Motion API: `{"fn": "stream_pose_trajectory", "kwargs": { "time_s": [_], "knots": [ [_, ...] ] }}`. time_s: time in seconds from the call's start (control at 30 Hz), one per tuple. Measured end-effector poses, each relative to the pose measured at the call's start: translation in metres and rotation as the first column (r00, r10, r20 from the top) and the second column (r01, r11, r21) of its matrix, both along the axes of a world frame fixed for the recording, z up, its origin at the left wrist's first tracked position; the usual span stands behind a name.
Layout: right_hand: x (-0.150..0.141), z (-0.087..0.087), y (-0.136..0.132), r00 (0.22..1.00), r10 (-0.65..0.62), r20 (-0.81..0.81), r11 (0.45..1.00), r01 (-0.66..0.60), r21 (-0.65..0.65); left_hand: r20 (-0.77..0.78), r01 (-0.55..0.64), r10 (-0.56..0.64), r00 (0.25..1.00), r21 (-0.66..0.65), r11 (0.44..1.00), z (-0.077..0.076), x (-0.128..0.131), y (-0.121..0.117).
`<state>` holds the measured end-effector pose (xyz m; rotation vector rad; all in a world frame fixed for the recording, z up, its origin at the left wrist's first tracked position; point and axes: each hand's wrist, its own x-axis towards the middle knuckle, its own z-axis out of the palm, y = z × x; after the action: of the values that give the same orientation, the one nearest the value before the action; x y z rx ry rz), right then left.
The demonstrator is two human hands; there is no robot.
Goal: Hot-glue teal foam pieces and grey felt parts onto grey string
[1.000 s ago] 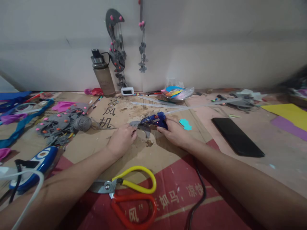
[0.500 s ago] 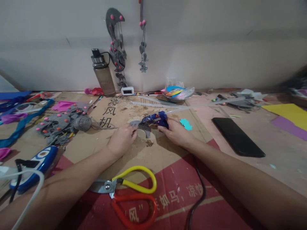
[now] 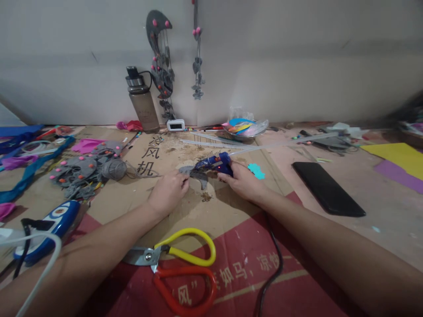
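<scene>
My right hand is wrapped round a blue hot glue gun, with a long clear glue stick sticking out of its back end to the right. The gun's nozzle points left and meets a grey crescent-shaped felt piece on the cardboard. With closed fingers, my left hand pinches the left end of that felt. A ball of grey yarn lies to its left, beside a heap of grey felt pieces with pink and orange pompoms.
Scissors with yellow and red handles lie in front of my hands. A black phone rests at the right. A tinted bottle and a dish of coloured pieces stand along the wall. The gun's cord trails toward me.
</scene>
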<state>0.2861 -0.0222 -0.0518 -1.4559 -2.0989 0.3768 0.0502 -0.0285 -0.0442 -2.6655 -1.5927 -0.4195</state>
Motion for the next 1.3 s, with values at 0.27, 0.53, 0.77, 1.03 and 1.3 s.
{"fn": "stream_pose_trajectory", "kwargs": {
  "time_s": [0.27, 0.53, 0.77, 1.03, 1.3],
  "knots": [
    [0.0032, -0.0038, 0.0031, 1.0, 0.016, -0.002, 1.0, -0.016, -0.027, 0.029, -0.012, 0.012, 1.0, -0.012, 1.0, 0.0009, 0.0004, -0.0015],
    [-0.0001, -0.0003, 0.0005, 1.0, 0.008, -0.019, 0.999, -0.008, -0.036, 0.023, -0.004, 0.005, 1.0, -0.011, 1.0, -0.0009, -0.0002, -0.0002],
    [-0.0025, 0.0009, -0.0006, 0.999, -0.035, 0.01, 0.998, 0.036, -0.051, 0.009, -0.013, 0.013, 1.0, -0.013, 1.0, 0.0022, 0.0009, -0.0014],
    [0.0019, -0.0052, 0.0035, 0.996, -0.057, -0.064, 0.995, 0.051, -0.086, 0.005, -0.031, 0.031, 1.0, -0.028, 0.999, 0.0014, 0.0008, -0.0009],
    [-0.0028, 0.0007, -0.0013, 0.999, -0.031, -0.03, 0.998, 0.029, -0.064, 0.026, -0.015, 0.016, 1.0, -0.01, 1.0, 0.0016, 0.0009, -0.0011]
  ]
}}
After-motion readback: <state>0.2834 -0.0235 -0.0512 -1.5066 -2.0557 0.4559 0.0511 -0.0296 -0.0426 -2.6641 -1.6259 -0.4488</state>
